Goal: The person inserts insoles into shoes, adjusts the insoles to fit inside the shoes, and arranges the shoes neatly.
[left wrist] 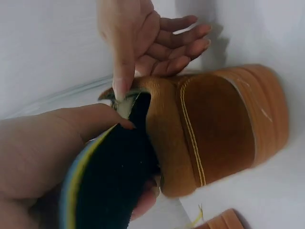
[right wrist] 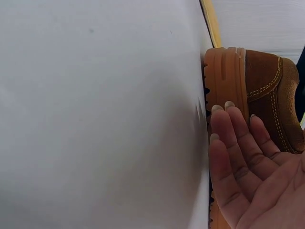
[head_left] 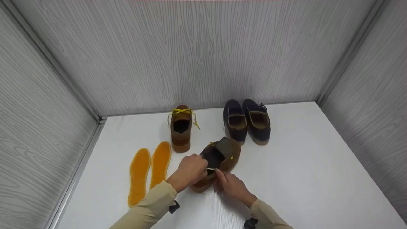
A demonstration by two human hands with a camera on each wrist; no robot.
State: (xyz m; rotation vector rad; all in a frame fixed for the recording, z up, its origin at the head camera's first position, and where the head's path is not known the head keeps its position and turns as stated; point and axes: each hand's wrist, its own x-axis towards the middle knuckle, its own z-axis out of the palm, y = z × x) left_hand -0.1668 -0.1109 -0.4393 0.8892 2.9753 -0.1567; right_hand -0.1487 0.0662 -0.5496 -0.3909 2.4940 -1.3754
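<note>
A brown shoe (head_left: 202, 186) lies at an angle near the middle of the white table, its heel end toward me. My left hand (head_left: 192, 166) pinches a dark insole (left wrist: 112, 171) with a yellow edge, partly down in the shoe's opening; its thumb lies on top and fingertips show beneath. My right hand (head_left: 234, 187) hooks its thumb over the collar at the heel. Its other fingers (right wrist: 225, 130) lie along the outside of the shoe and its ridged sole (right wrist: 226, 76). A dark grey flap (head_left: 224, 147) stands up toward the toe end.
Two orange insoles (head_left: 140, 176) lie side by side on the left. The other brown shoe (head_left: 181, 140), with yellow laces, stands behind them near the back wall. A pair of dark blue shoes (head_left: 235, 106) stands to its right. Grey wood-grain walls enclose the table (head_left: 305, 159).
</note>
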